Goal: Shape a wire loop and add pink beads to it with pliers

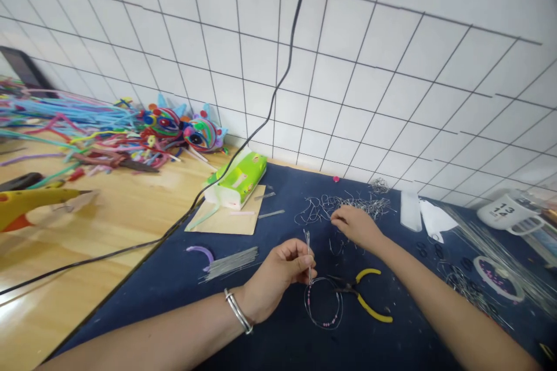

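My left hand [289,266], with a silver bangle on its wrist, pinches a small bundle of thin wires upright. From its lower end hangs a wire loop [324,324] strung with pink beads. My right hand [354,225] has its fingers closed at the near edge of a tangled pile of silver wire [369,206]; whether a wire is between the fingertips is too small to tell. Pliers with yellow handles [369,297] lie spread just right of the beaded loop, their jaws close to it.
Straight wires [232,261] and a purple curved piece [202,253] lie left. Behind are a green tissue pack [243,177] and a black cable [278,84]. A mug [507,213] and bead dish [498,279] stand right; a yellow glue gun [35,200] and pipe cleaners are far left.
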`<state>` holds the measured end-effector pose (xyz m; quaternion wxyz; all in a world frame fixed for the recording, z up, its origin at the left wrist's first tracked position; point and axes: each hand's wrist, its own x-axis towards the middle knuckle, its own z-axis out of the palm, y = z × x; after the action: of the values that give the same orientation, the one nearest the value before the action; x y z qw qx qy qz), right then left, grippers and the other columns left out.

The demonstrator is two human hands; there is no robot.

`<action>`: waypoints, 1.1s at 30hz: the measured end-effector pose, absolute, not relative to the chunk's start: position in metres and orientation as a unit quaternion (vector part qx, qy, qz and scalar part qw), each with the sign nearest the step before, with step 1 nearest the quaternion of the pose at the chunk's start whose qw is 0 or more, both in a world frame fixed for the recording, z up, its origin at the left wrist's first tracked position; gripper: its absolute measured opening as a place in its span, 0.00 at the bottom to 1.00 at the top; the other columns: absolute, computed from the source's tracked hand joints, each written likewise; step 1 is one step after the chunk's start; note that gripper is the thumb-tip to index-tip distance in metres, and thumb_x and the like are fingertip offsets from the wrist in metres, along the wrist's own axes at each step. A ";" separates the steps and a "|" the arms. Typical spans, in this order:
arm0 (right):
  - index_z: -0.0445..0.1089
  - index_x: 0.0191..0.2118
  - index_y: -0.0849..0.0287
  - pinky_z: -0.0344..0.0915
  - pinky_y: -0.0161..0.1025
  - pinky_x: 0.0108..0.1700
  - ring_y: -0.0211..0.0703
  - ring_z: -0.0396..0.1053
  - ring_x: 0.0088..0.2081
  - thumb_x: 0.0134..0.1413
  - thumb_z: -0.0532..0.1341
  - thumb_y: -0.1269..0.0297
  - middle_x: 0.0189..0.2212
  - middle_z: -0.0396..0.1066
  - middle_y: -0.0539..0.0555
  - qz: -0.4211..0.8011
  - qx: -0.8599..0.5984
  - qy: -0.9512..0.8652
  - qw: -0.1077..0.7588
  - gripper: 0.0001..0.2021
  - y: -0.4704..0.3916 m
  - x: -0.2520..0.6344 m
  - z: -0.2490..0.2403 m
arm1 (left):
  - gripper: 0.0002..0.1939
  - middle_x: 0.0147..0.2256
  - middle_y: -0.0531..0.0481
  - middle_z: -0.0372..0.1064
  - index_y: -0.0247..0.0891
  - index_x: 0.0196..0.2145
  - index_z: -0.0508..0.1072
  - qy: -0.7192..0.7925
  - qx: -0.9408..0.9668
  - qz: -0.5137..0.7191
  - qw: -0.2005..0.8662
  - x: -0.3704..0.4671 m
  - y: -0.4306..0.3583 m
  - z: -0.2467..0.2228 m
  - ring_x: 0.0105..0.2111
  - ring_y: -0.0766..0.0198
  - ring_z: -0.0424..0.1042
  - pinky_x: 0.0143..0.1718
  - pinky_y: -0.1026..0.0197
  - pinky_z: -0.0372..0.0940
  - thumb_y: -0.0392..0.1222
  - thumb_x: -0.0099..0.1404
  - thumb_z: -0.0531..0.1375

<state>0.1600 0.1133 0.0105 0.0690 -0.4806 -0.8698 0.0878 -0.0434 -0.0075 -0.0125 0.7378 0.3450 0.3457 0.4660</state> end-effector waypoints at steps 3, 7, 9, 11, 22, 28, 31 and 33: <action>0.71 0.36 0.56 0.57 0.36 0.40 0.41 0.65 0.37 0.55 0.52 0.66 0.34 0.68 0.54 0.076 -0.466 -0.880 0.054 0.10 0.139 0.138 0.011 | 0.07 0.25 0.53 0.64 0.34 0.28 0.65 0.343 0.349 0.467 0.736 -0.045 -0.008 -0.011 0.25 0.68 0.67 0.29 0.64 0.60 0.39 0.56 0.61; 0.71 0.39 0.55 0.57 0.34 0.41 0.40 0.65 0.38 0.52 0.55 0.68 0.35 0.68 0.53 0.073 -0.438 -0.896 0.029 0.10 0.156 0.116 0.008 | 0.08 0.24 0.53 0.64 0.34 0.28 0.64 0.340 0.355 0.470 0.733 -0.045 -0.007 -0.012 0.24 0.68 0.66 0.28 0.64 0.60 0.39 0.55 0.61; 0.70 0.41 0.54 0.57 0.34 0.41 0.40 0.64 0.40 0.52 0.56 0.68 0.37 0.67 0.53 0.071 -0.426 -0.902 0.022 0.11 0.157 0.110 0.004 | 0.08 0.24 0.53 0.64 0.34 0.27 0.64 0.342 0.355 0.470 0.732 -0.045 -0.006 -0.013 0.24 0.68 0.67 0.28 0.64 0.60 0.39 0.55 0.61; 0.70 0.41 0.54 0.56 0.34 0.42 0.41 0.63 0.42 0.52 0.56 0.68 0.38 0.66 0.54 0.069 -0.420 -0.905 0.018 0.10 0.156 0.108 0.002 | 0.09 0.24 0.53 0.64 0.34 0.27 0.64 0.343 0.353 0.471 0.732 -0.044 -0.006 -0.013 0.24 0.68 0.67 0.28 0.64 0.61 0.40 0.55 0.61; 0.72 0.31 0.56 0.57 0.37 0.41 0.41 0.64 0.37 0.51 0.57 0.64 0.33 0.68 0.52 0.141 -0.458 -0.872 0.102 0.07 0.147 0.141 0.018 | 0.10 0.24 0.53 0.65 0.34 0.28 0.66 0.332 0.351 0.474 0.736 -0.044 -0.007 -0.015 0.24 0.68 0.67 0.28 0.64 0.60 0.41 0.54 0.62; 0.71 0.32 0.59 0.60 0.35 0.31 0.38 0.66 0.29 0.49 0.56 0.58 0.27 0.70 0.51 0.246 -0.510 -0.803 0.187 0.11 0.130 0.154 0.011 | 0.08 0.26 0.52 0.65 0.34 0.29 0.66 0.333 0.352 0.473 0.736 -0.043 -0.008 -0.015 0.25 0.68 0.67 0.29 0.64 0.61 0.40 0.56 0.61; 0.71 0.30 0.60 0.60 0.33 0.27 0.36 0.64 0.24 0.46 0.58 0.56 0.22 0.68 0.50 0.302 -0.512 -0.777 0.208 0.12 0.117 0.155 0.008 | 0.08 0.27 0.50 0.66 0.34 0.29 0.66 0.333 0.352 0.475 0.734 -0.043 -0.009 -0.014 0.26 0.67 0.68 0.29 0.64 0.61 0.41 0.56 0.61; 0.70 0.31 0.61 0.60 0.33 0.26 0.36 0.64 0.24 0.47 0.57 0.55 0.22 0.68 0.50 0.333 -0.509 -0.762 0.223 0.13 0.106 0.153 0.009 | 0.09 0.29 0.49 0.67 0.34 0.29 0.66 0.341 0.349 0.479 0.730 -0.043 -0.009 -0.014 0.28 0.67 0.68 0.30 0.64 0.61 0.41 0.55 0.62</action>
<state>0.1532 0.1063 0.0085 0.2232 -0.5094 -0.7615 0.3328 -0.0428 -0.0089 -0.0143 0.7295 0.3493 0.3407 0.4793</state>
